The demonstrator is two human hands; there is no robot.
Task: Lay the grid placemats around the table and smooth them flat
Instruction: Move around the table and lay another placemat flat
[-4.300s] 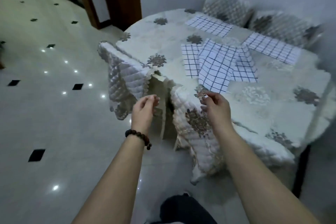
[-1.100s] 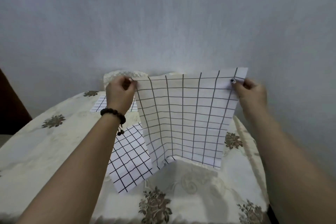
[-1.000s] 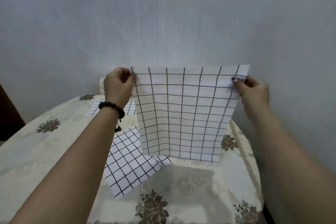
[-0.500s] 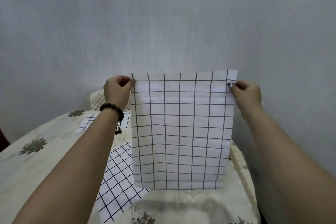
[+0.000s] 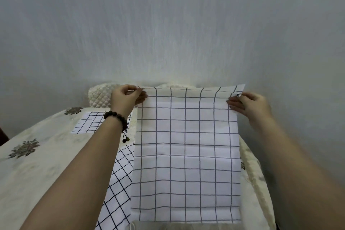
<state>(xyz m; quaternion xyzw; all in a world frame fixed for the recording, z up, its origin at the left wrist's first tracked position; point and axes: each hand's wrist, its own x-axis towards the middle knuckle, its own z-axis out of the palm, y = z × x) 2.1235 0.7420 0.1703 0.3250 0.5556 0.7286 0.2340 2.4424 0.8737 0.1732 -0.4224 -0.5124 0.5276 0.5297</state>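
- Head view: the left hand (image 5: 124,97) pinches the big mat (image 5: 186,155) at its far left corner, near 11 o'clock, with the fingers curled.
- The right hand (image 5: 250,105) pinches the far right corner, near 2 o'clock.
- The big mat spreads from the hands down to 6 o'clock, over the table (image 5: 46,164).
- A second mat (image 5: 119,183) pokes out from under its left side, at 7 o'clock, turned at a slant.
- A third mat (image 5: 89,122) lies flat at 9 o'clock.
- A bracelet (image 5: 116,117) sits on the left wrist.
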